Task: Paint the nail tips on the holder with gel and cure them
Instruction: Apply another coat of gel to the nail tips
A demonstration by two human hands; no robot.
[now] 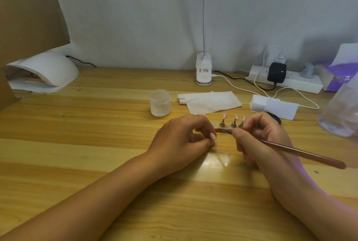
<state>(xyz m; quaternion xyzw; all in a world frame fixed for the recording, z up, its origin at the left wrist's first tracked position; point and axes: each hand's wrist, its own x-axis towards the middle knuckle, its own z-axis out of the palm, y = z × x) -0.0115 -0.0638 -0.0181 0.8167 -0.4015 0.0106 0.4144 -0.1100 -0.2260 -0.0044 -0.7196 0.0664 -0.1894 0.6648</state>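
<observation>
Head view: we judge painting underway, left hand (180,136) fingers pinching a nail tip (212,136), right hand (259,138) fingers pinching the brush (302,153), curing in the ten-o'clock curing lamp (50,70) not yet done.

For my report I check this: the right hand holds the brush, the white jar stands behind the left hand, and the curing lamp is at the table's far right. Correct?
No. The head view shows the curing lamp at the table's far left, not right. The rest stands: the right hand holds the brush, the white jar is behind the left hand.
</observation>
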